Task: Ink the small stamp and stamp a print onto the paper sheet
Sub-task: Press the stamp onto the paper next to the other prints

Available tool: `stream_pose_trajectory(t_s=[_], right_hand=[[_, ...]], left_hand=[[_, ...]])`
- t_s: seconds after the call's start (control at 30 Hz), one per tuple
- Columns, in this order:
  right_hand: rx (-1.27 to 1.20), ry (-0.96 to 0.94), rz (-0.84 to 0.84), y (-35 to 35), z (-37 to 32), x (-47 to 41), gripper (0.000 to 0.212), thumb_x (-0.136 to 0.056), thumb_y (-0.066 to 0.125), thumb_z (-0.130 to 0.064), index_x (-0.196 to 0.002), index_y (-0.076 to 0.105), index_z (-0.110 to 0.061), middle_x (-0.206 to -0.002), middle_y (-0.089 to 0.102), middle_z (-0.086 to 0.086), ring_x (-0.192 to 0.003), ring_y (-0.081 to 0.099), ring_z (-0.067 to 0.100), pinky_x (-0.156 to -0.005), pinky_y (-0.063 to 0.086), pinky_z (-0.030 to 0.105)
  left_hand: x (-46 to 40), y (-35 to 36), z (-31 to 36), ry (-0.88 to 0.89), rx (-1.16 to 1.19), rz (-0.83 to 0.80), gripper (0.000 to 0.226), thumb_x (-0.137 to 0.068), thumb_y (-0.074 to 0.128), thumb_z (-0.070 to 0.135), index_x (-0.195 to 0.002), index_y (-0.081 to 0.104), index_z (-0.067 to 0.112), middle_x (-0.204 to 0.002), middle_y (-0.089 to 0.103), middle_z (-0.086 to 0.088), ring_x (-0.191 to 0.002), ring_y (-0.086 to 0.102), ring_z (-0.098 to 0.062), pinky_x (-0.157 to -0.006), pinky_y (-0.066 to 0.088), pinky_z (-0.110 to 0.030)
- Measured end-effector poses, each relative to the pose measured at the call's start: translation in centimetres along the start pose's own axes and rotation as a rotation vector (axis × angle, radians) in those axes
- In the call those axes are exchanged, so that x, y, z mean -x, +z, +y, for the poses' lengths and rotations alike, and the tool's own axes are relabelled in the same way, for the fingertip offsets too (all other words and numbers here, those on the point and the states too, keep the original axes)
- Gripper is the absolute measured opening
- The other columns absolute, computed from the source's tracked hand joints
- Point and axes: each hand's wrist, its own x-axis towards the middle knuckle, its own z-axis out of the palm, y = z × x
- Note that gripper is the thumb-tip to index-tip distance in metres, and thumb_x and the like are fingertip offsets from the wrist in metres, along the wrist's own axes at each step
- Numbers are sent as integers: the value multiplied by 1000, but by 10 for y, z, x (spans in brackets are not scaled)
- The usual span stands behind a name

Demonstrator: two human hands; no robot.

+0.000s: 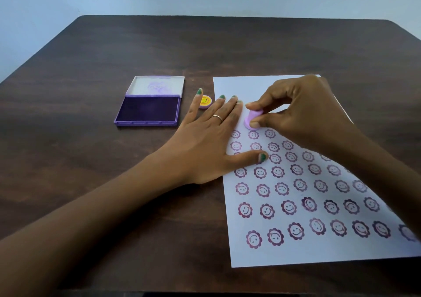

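A small pink stamp stands on the white paper sheet, just above the top row of purple smiley-flower prints. My right hand is shut on the stamp, thumb and fingertips pinching its body. My left hand lies flat, fingers spread, over the sheet's left edge beside the stamp. The purple ink pad sits open to the left of the sheet, its lid tipped back.
A round pink cap with a yellow smiley lies between the ink pad and the sheet, between my left fingers. The dark wooden table reaches to a pale wall behind. Several rows of prints fill the lower sheet.
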Motion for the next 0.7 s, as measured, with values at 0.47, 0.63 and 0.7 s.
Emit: stream_pose_trajectory(t_s=[0.47,0.63,0.7], right_hand=[[41,-18,-41,-3,0,-2,17,-69,78,-17,-84,72,-15,-83,69,-3,-74,64,9,-67,47,7],[31,-11,-48,-4,-1,-3,17,-67,79,-18,-82,72,-16,-85,71,-1,-77,66,11,-74,49,15],[36,-8,-61,-4,-1,-4,17,-67,79,-17,-83,71,-16,-85,71,0,-78,66,11,-73,49,16]], left_hand=[[0,-2,3,-2,18,42,101,-71,13,83,-149,-5,22,-160,-3,3,-146,-9,-11,-113,-23,-41],[1,-1,3,-1,20,45,101,-71,14,82,-149,-5,22,-160,-3,3,-146,-8,-12,-113,-23,-41],[1,-1,3,-1,18,48,101,-71,14,83,-150,-4,22,-160,-2,3,-146,-8,-12,-113,-22,-42]])
